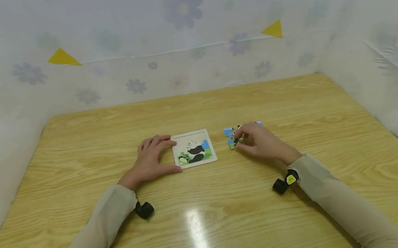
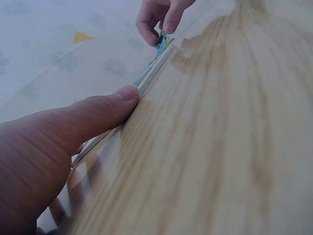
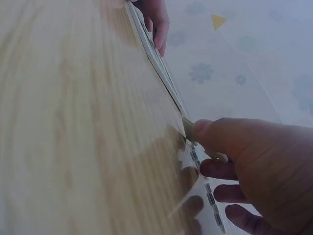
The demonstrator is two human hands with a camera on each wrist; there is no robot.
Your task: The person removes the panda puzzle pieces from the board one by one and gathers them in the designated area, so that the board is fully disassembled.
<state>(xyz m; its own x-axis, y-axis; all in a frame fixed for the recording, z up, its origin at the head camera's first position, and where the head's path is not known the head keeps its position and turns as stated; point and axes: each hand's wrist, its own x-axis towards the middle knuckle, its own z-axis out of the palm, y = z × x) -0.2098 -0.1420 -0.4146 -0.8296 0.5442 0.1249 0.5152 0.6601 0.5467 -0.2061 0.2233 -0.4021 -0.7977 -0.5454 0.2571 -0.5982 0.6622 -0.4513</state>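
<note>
One wood-grain table (image 1: 236, 205) spreads beneath both my arms; its top looks glossy, so I'd expect anything light to slide at a careless nudge. My left hand (image 1: 151, 158) lies along the left side of the puzzle tray (image 1: 197, 164), fingers and thumb spread apart, the thumb tip touching the edge by the near corner. My right hand (image 1: 261, 142) hovers right of the tray, thumb and forefinger clamped on a piece; how firmly, I cannot tell.

The tray sits flat between my hands, a panda picture filling its lower part, the upper part bare. I steady it from one side only, so a shove toward my right could skid or twist it. Several loose pieces (image 1: 229, 131) lie apart from the tray, partly under my right hand; a dragging fingertip could scatter or flip them. The smallest thing is the pinched piece (image 3: 188, 128), tilted against my thumb: a slack pinch might drop it, and bringing it down crooked or turned the wrong way could jam it against its neighbours.
</note>
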